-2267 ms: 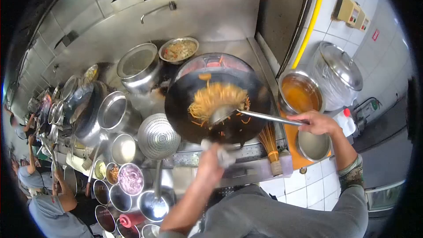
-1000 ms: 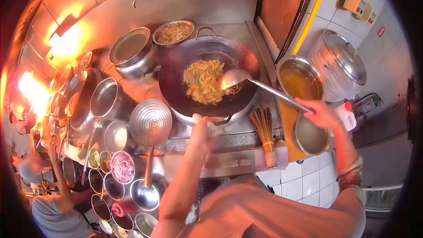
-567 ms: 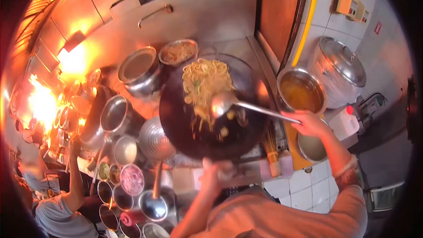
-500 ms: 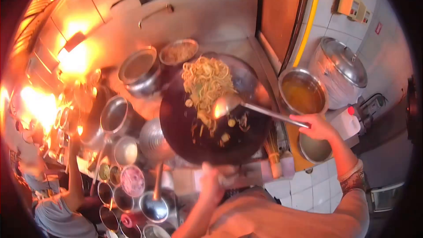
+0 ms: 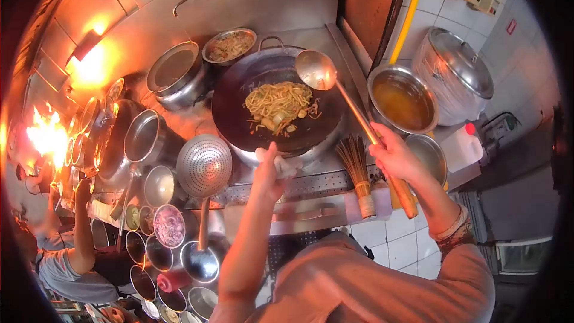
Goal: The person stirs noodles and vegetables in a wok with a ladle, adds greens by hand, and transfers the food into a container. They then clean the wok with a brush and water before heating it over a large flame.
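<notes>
A dark wok (image 5: 230,104) sits on the stove with a heap of fried noodles (image 5: 280,104) in its middle. My left hand (image 5: 269,173) is closed at the wok's near edge, over a pale cloth (image 5: 288,169); the wok's near handle is hidden there. In my right hand (image 5: 396,154) is the long handle of a ladle (image 5: 315,70). The ladle's bowl is raised over the wok's far right side, apart from the noodles. Just below the right hand lies a bamboo wok brush (image 5: 360,185).
Left of the wok are a perforated skimmer (image 5: 204,164), a lidded pot (image 5: 173,72) and several seasoning containers. A bowl of amber liquid (image 5: 403,104) stands at right. Tall flames (image 5: 48,137) burn at far left, near another person (image 5: 78,269).
The wok has come down level, and the noodles have dropped from its far side into its middle. My right hand has lifted the ladle off the noodles, up and away.
</notes>
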Available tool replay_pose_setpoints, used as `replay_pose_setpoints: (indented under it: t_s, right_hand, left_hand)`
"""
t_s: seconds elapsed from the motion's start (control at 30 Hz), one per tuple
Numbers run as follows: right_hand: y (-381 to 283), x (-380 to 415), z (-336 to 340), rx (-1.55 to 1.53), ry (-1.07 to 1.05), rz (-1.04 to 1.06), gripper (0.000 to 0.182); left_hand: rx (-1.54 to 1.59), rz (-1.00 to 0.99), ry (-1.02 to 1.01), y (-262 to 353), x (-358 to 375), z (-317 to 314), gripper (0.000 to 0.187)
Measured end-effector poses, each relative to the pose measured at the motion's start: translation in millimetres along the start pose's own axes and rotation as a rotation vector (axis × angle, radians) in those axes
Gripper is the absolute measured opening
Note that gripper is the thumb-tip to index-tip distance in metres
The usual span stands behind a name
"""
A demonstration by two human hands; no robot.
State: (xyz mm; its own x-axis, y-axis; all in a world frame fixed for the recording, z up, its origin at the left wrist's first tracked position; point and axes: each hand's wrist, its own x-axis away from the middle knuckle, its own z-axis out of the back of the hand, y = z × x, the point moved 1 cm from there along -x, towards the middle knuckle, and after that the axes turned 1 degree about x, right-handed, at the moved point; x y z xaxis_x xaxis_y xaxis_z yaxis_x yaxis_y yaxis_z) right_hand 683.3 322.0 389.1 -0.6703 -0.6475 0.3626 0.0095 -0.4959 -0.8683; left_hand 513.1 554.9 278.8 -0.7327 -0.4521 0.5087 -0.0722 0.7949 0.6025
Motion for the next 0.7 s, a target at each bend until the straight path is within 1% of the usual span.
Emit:
replay_pose_setpoints:
  t_s: [0.03,0.07,0.1,0.13,0.17,0.23,0.27,0.3,0.33,0.37,0.4,0.43,0.47,0.53,0.57,0.63,0.7]
  right_hand:
    - [-1.2,3.1,2.2,0.162,-0.026,-0.028,0.061]
    - [6.5,3.8,10.3,0.160,-0.029,-0.033,0.061]
    - [16.1,6.2,24.9,0.415,-0.014,0.271,0.060]
    - [20.9,8.0,32.4,0.668,-0.001,0.580,0.059]
    - [20.8,5.4,34.4,0.670,-0.007,0.579,0.059]
    - [21.4,2.9,38.5,0.835,-0.058,0.544,0.059]
    - [19.5,2.8,36.5,0.840,-0.060,0.535,0.059]
    - [16.4,0.3,30.6,0.899,-0.100,0.411,0.060]
    - [13.9,-2.8,26.5,0.954,-0.139,0.291,0.060]
    - [7.6,1.2,26.3,0.959,-0.141,0.293,0.060]
    - [-2.9,12.9,25.8,0.910,-0.206,0.331,0.061]
    - [-13.6,21.1,26.2,0.858,-0.268,0.368,0.063]
    - [-22.4,25.7,28.6,0.860,-0.276,0.368,0.063]
    - [-34.6,30.6,34.5,0.813,-0.272,0.373,0.064]
    - [-35.3,25.9,35.5,0.818,-0.281,0.374,0.064]
    - [-33.6,13.3,38.8,0.809,-0.186,0.441,0.065]
    - [-27.2,4.5,37.9,0.819,-0.179,0.454,0.064]
  left_hand:
    - [0.001,0.007,0.005,-1.2,4.2,7.3,0.034]
    - [-0.002,-0.007,0.041,-1.5,11.3,15.5,0.036]
    - [-0.005,-0.023,0.078,-0.4,20.2,23.5,0.038]
    - [0.023,-0.013,0.071,5.4,37.5,25.6,0.036]
    - [0.028,-0.012,0.076,6.8,45.6,34.0,0.036]
    - [0.039,-0.024,0.140,6.5,60.5,53.3,0.042]
    - [0.081,-0.012,0.110,4.0,63.1,65.0,0.043]
    - [0.084,-0.007,0.107,-1.0,69.6,70.7,0.043]
    - [0.058,-0.050,0.123,-4.1,76.7,76.1,0.043]
    - [0.036,-0.096,0.142,-6.4,84.3,81.9,0.043]
    - [0.049,-0.092,0.102,-7.0,97.9,86.6,0.045]
    - [0.054,-0.093,0.109,-9.3,108.4,94.1,0.045]
    - [0.040,-0.106,0.172,-12.3,118.4,102.0,0.047]
    - [0.021,-0.107,0.321,-14.1,132.2,104.4,0.051]
    - [0.029,-0.107,0.327,-16.8,133.5,107.5,0.051]
    - [0.052,-0.130,0.278,-20.9,133.6,112.7,0.051]
    - [0.044,-0.149,0.285,-23.8,132.1,109.2,0.050]
